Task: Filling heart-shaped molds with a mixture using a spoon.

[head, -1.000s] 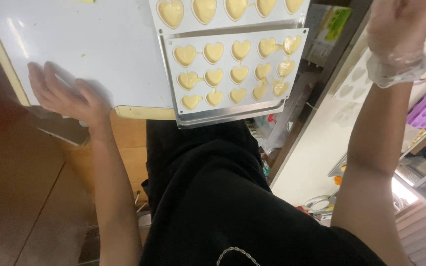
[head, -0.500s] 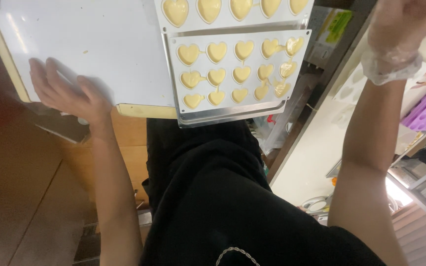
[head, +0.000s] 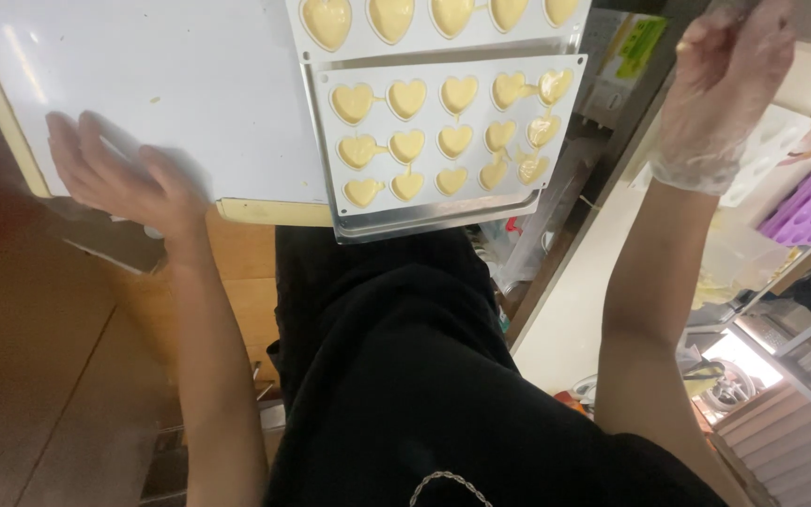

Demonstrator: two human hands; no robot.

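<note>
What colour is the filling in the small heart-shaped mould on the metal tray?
Pale yellow, in a white heart mould on the metal tray; the head view shows it.

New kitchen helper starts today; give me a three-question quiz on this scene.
1. True or false: the heart mould on the metal tray has empty cavities.
2. Which hand wears a clear glove? A) left B) right C) both
3. Fill in: the left hand lies flat on the white ____.

Key: 1. False, every cavity holds yellow mix. 2. B, the right hand. 3. Board.
</note>
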